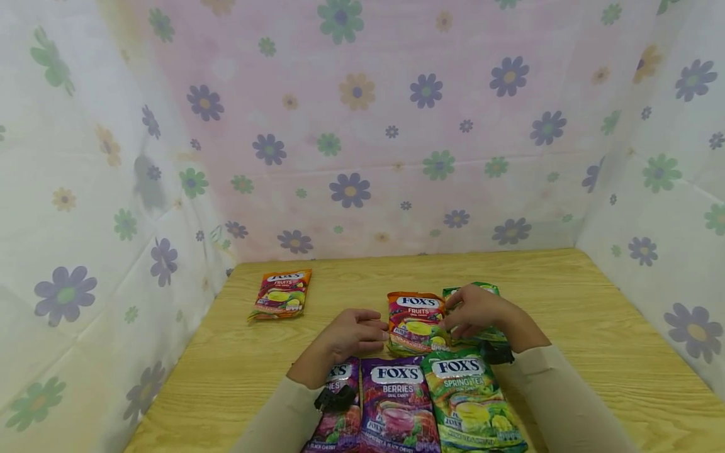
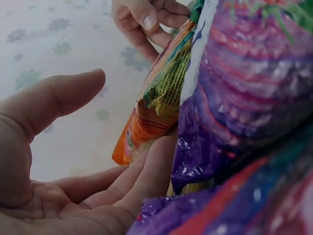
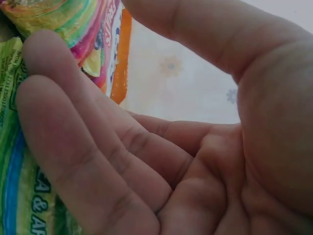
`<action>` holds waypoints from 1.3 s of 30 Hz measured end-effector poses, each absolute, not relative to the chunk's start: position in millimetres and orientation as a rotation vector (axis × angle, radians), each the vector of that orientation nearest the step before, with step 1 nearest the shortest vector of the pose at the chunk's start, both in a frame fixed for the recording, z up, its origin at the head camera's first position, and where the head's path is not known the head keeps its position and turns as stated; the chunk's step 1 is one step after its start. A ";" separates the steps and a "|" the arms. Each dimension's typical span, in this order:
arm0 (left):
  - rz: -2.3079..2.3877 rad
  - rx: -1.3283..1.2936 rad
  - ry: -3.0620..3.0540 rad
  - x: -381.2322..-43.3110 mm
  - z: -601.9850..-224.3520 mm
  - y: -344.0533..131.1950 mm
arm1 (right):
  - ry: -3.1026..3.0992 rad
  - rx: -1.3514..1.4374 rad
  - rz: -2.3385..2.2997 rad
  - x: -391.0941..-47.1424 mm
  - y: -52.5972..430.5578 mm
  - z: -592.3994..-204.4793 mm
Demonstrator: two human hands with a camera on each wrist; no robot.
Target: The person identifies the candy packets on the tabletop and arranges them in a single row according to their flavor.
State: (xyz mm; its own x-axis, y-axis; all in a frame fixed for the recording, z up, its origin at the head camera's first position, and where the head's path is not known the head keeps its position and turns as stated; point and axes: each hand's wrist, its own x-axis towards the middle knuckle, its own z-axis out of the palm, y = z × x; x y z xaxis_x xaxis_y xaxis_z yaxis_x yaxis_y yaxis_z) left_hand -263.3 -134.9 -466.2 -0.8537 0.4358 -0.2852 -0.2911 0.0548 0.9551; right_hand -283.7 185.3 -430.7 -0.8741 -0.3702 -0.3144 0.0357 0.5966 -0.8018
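Note:
An orange and red Fox's Fruits candy bag point(image 1: 416, 324) lies on the table with a hand at each side. My left hand point(image 1: 348, 336) has its fingertips right at the bag's left edge; the left wrist view shows the thumb point(image 2: 63, 100) held away from the fingers. At the opposite edge is my right hand point(image 1: 478, 311), fingers extended and fingertips beside the wrapper. In the right wrist view its fingers point(image 3: 73, 132) overlap green packaging. A green bag point(image 1: 489, 289) lies partly hidden behind the right hand.
Closer to me, two purple Berries bags point(image 1: 399, 402) point(image 1: 340, 421) and a green Spring Tea bag point(image 1: 472, 402) lie in a row. Another Fruits bag point(image 1: 281, 296) is at the table's far left. Flowered cloth point(image 1: 351, 145) stands round the back and sides of the wooden table point(image 1: 226, 377).

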 end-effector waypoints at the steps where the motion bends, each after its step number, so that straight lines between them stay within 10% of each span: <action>1: 1.850 0.142 1.825 -263.1 -466.5 -134.7 | 2.374 -0.267 -1.204 -284.1 185.0 -432.0; 39: 1.771 0.127 1.944 -264.6 -470.4 -128.5 | 2.317 -0.275 -1.297 -283.6 166.7 -440.6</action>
State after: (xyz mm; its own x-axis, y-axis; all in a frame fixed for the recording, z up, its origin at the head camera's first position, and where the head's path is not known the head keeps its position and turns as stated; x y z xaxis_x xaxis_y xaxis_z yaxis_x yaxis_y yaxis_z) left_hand -264.6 -128.5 -470.4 -0.8691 0.3942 -0.2987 -0.2607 0.1480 0.9540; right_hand -283.6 166.7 -440.6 -0.8706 -0.3899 -0.3000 0.0518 0.5337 -0.8441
